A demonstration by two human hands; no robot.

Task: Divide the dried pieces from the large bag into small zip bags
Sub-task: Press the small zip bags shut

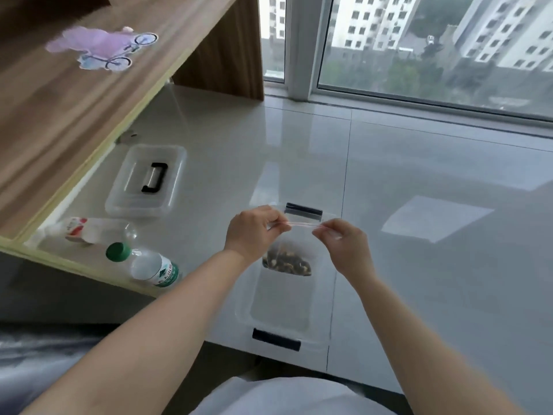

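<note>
Left hand (253, 232) and right hand (344, 242), each with a pinching grip on one end of the pink zip strip of a small zip bag (291, 244), held upright just above a clear plastic bin (281, 322). Dried pieces (287, 263) settled in a dark cluster at the bottom of the bag. Seal apparently being pressed closed; state of the strip between the fingers too blurred to tell. Large bag not visible.

To seal well: strip kept taut and level, thumb and finger run along its whole length, pieces kept low and away from the track, air eased out first.

Pale glossy tabletop (419, 181) beneath. Clear lid (146, 181) with black handle at far left; two plastic bottles (143, 265) lying at near left, one green-capped. Wooden panel (74, 100) with a bicycle sticker (101, 49) upper left. Window (419, 40) at far side, apartment blocks beyond.
</note>
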